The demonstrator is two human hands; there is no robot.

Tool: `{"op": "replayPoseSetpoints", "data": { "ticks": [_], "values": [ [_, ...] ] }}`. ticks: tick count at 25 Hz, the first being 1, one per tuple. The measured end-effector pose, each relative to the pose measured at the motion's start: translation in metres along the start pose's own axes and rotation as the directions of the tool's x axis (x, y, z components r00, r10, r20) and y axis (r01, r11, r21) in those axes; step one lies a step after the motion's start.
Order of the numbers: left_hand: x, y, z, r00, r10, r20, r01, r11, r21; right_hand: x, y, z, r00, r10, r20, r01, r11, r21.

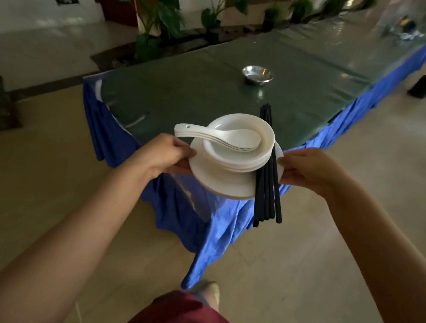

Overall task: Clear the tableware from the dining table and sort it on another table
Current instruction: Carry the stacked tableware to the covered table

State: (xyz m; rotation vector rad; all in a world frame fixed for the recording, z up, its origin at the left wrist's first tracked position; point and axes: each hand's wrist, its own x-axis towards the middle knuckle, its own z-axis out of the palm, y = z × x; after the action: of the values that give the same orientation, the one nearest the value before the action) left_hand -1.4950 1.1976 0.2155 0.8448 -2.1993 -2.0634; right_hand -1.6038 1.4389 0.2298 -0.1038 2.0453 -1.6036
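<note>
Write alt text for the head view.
Both hands, left hand and right hand, hold a stack of white plates bearing bowls, spoons and black chopsticks near a blue-skirted table where a metal bowl sits.

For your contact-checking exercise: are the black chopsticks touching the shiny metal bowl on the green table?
Apart. The head view shows the black chopsticks lying on the white plate stack, with bare green table between their far tips and the shiny metal bowl.
</note>
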Motion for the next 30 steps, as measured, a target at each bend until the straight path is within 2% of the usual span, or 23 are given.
{"op": "replayPoseSetpoints", "data": {
  "ticks": [6, 14, 22, 30],
  "values": [
    [0.090, 0.042, 0.051, 0.993, -0.020, -0.118, 0.014, 0.998, -0.057, 0.115, -0.035, -0.058, 0.997, -0.025, 0.076, 0.027, 0.999, -0.020],
    [0.182, 0.088, 0.115, 0.967, -0.063, -0.246, 0.050, 0.997, -0.057, 0.248, -0.068, -0.128, 0.966, 0.006, 0.259, -0.001, 1.000, -0.018],
    [0.263, 0.096, 0.200, 0.902, -0.131, -0.411, 0.048, 0.977, -0.207, 0.387, -0.095, -0.196, 0.876, 0.032, 0.482, 0.052, 0.985, -0.162],
    [0.331, 0.104, 0.214, 0.852, -0.161, -0.498, 0.047, 0.972, -0.232, 0.487, -0.111, -0.199, 0.801, 0.069, 0.595, 0.078, 0.973, -0.217]
  ]
}}
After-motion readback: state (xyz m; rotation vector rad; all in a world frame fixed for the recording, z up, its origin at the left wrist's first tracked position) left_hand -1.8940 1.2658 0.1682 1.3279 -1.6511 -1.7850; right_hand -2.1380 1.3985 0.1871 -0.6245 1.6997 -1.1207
